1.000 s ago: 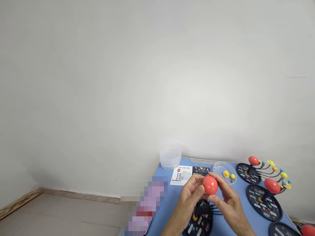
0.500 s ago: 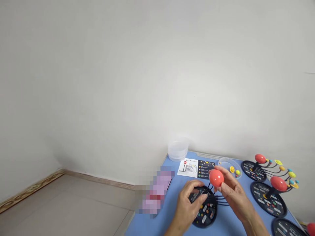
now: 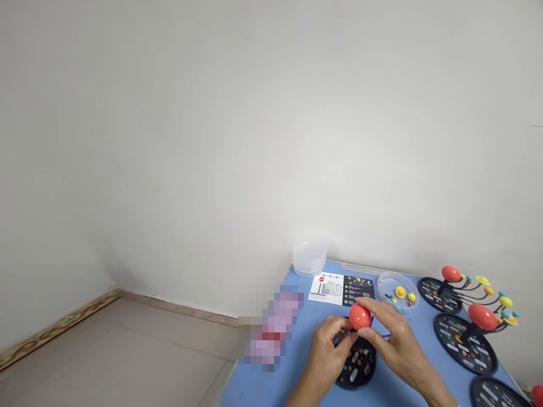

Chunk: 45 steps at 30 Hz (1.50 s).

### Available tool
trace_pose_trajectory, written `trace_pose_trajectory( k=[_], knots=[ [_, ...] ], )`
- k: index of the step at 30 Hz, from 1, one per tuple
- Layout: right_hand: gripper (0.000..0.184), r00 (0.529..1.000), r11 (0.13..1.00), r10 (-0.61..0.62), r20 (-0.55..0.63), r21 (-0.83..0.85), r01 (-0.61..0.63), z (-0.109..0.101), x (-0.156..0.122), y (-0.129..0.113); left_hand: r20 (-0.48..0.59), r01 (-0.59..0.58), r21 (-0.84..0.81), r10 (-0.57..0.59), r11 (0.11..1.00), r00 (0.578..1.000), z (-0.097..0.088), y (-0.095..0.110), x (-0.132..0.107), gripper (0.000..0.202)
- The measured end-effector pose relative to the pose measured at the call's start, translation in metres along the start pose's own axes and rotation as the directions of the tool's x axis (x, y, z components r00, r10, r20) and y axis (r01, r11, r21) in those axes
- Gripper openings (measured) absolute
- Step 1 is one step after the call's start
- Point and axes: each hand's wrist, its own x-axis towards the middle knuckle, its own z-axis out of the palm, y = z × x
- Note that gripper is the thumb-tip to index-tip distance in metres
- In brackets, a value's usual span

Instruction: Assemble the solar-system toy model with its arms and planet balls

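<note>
A glossy red ball (image 3: 360, 316) is pinched between the thumb and fingers of my right hand (image 3: 396, 342). Directly under it, my left hand (image 3: 324, 350) has its thumb and fingers closed around the black stem, which the fingers mostly hide. Beneath both hands lies a round black base (image 3: 357, 370) with colourful printed spots and white labels. Thin black arms (image 3: 386, 336) stick out on the right, partly behind my right hand. Whether the ball is seated on the stem cannot be seen.
On the blue table (image 3: 275, 390) are an instruction sheet (image 3: 328, 289), a clear dish (image 3: 387, 282) with small coloured balls, and clear tubs (image 3: 309, 259). Finished planet models (image 3: 482, 317) stand along the right. A blurred pink item (image 3: 278, 328) lies at the left edge.
My right hand has brought the red ball left and slightly down, closer to my left fingers. The black arms are now more covered by my right hand.
</note>
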Motion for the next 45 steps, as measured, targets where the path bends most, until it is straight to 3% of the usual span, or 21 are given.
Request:
trace_pose_trajectory(
  k=[5, 11, 25, 45],
  knots=[
    [0.039, 1.000, 0.999, -0.025, 0.008, -0.038, 0.026, 0.001, 0.001, -0.001, 0.042, 0.112, -0.106, -0.108, 0.988, 0.993, -0.001, 0.000, 0.001, 0.017],
    [0.039, 0.999, 1.000, -0.027, 0.038, -0.005, 0.027, 0.000, 0.001, 0.000, 0.073, 0.174, -0.227, -0.162, 0.958, 0.984, 0.000, 0.000, 0.002, 0.019],
    [0.040, 0.992, 0.992, -0.123, 0.008, -0.024, 0.123, 0.001, 0.003, -0.005, 0.052, 0.158, -0.208, -0.150, 0.965, 0.987, 0.003, -0.012, 0.002, 0.019],
    [0.040, 0.994, 0.996, -0.084, 0.068, -0.036, 0.087, -0.005, 0.002, -0.005, 0.071, 0.147, -0.200, -0.135, 0.969, 0.988, 0.001, -0.012, 0.002, 0.021]
  ],
)
